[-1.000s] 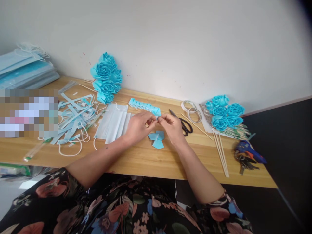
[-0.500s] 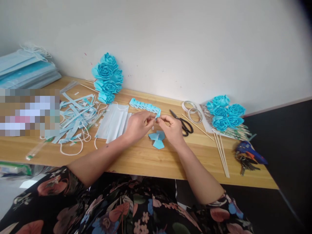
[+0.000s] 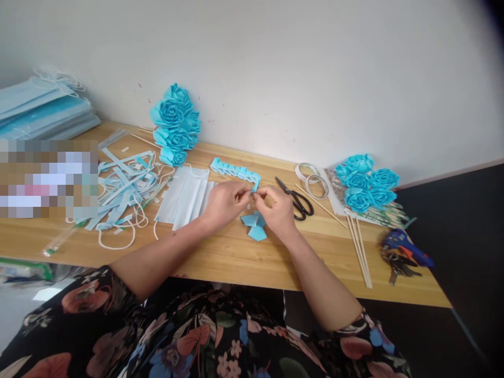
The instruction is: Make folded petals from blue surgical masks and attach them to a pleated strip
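My left hand (image 3: pixel 225 203) and my right hand (image 3: pixel 276 208) meet over the middle of the wooden table (image 3: pixel 220 254). Their fingertips pinch the near end of a folded blue strip (image 3: pixel 236 171) that runs back towards the wall. Both hands are closed on that end. Just below the hands lie a few small blue cut pieces (image 3: pixel 255 226). A white face mask (image 3: pixel 183 197) lies flat to the left of my left hand.
Black scissors (image 3: pixel 297 198) and tape rolls (image 3: pixel 312 177) lie right of my hands. Blue flowers (image 3: pixel 176 123) lean on the wall; more flowers (image 3: pixel 366 181) on sticks (image 3: pixel 359 249) lie at the right by keys (image 3: pixel 398 251). Cut mask scraps (image 3: pixel 122 189) and stacked masks (image 3: pixel 41 107) fill the left.
My fingers have drawn closer together on the end of the blue strip. The view has shifted slightly; nothing else on the table has moved.
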Tool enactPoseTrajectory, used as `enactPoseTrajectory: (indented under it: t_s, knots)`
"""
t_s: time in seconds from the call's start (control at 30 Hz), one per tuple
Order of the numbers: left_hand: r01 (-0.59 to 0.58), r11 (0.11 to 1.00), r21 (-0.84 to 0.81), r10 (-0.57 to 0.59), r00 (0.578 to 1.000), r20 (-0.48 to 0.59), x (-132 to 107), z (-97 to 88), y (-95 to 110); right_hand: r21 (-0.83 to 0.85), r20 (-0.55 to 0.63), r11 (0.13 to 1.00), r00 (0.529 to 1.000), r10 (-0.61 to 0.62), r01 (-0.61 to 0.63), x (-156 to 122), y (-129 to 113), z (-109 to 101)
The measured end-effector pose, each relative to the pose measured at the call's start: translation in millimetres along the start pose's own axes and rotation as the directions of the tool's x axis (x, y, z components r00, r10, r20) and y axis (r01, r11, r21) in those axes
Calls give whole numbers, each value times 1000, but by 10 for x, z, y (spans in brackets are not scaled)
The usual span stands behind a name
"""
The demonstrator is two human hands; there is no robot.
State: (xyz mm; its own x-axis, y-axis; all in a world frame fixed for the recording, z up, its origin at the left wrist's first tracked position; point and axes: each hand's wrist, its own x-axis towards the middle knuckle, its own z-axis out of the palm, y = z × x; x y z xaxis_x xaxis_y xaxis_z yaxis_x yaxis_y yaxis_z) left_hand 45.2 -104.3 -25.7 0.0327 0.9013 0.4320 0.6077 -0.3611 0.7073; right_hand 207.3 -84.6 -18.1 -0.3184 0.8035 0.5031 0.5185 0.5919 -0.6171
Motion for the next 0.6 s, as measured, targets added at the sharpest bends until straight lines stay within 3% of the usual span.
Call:
enactPoseTrajectory:
  t_s: [0.4, 0.6]
  knots:
    - [50, 991, -125, -47, 999, 24, 1, -5, -7, 14, -14, 1000, 1000, 11, -11, 6, 15, 0]
    - [72, 991, -115, -74, 997, -18, 33, -16, -58, 4, -33, 1000, 999, 26, -26, 9, 39, -1]
